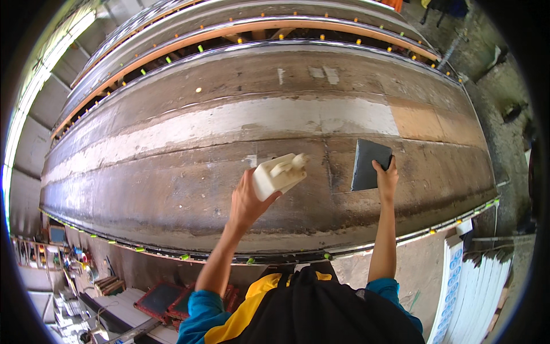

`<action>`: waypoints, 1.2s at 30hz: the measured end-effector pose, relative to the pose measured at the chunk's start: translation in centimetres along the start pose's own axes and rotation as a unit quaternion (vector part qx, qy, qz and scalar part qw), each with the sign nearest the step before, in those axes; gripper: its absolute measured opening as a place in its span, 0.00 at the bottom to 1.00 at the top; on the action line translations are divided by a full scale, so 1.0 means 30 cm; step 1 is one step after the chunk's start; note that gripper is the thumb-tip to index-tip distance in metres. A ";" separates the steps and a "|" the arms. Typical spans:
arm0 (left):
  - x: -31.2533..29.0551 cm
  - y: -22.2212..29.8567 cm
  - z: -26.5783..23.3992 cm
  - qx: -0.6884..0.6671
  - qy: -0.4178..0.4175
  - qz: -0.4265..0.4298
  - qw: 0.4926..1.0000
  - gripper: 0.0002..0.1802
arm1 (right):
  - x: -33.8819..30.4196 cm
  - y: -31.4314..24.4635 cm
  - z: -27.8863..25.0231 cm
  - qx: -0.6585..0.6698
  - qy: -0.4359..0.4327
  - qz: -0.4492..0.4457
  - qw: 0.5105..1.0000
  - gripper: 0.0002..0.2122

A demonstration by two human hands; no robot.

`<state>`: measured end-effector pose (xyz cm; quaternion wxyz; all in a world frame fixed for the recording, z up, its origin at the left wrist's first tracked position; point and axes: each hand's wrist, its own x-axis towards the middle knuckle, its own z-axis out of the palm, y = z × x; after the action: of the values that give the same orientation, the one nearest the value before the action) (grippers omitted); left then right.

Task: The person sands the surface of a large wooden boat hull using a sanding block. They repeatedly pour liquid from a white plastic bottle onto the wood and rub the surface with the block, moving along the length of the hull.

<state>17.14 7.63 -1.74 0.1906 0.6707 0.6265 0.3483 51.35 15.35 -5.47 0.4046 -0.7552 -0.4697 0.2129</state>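
Observation:
A cream-white plastic jug [275, 179] with a moulded handle and a narrow neck is gripped from its base end by my left hand [247, 200]. It is tilted over the table, its neck pointing to the far right. My right hand [386, 173] pinches the right edge of a dark grey rectangular pad [366, 166] with a ribbed face. The pad is over the right part of the long, stained wooden table [217, 195]; whether it touches the surface I cannot tell.
A pale white strip [229, 123] runs along the tabletop, with a tan patch [424, 121] at its right end. Small green and yellow clips [251, 261] line the table edges. More long tables [258, 26] stand beyond. White panels [472, 292] lean at the lower right; red-framed trays [163, 301] lie lower left.

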 end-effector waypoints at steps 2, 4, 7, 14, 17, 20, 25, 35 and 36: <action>0.067 0.079 0.011 0.072 -0.067 0.062 0.993 0.35 | -0.009 0.040 -0.096 0.036 0.030 0.006 0.999 0.26; 0.116 0.124 0.055 0.121 -0.098 0.152 0.976 0.35 | -0.009 0.089 -0.179 0.041 0.069 -0.004 0.997 0.25; 0.140 0.175 0.156 0.222 -0.157 0.228 0.935 0.34 | 0.001 0.170 -0.289 0.049 0.113 -0.005 0.992 0.24; 0.097 0.349 0.356 0.341 -0.261 0.272 0.861 0.34 | 0.043 0.351 -0.463 0.115 0.104 0.014 0.988 0.23; 0.093 0.434 0.441 0.393 -0.303 0.244 0.833 0.34 | 0.055 0.393 -0.506 0.131 0.081 0.010 0.988 0.21; 0.111 0.477 0.536 0.423 -0.325 0.232 0.813 0.37 | 0.088 0.439 -0.558 0.155 0.075 0.013 0.985 0.21; 0.152 0.600 0.719 0.429 -0.321 0.278 0.797 0.37 | 0.166 0.521 -0.677 0.152 0.071 0.039 0.985 0.22; 0.386 0.757 0.994 0.470 -0.306 0.234 0.794 0.42 | 0.265 0.631 -0.857 0.162 0.152 0.043 0.974 0.22; 0.412 0.753 1.003 0.478 -0.284 0.229 0.799 0.42 | 0.267 0.632 -0.864 0.165 0.151 0.049 0.974 0.21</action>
<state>54.05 21.87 -3.88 -0.0703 0.8695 0.4594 -0.1673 83.47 7.36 -5.29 0.5785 -0.7239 -0.3241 0.1905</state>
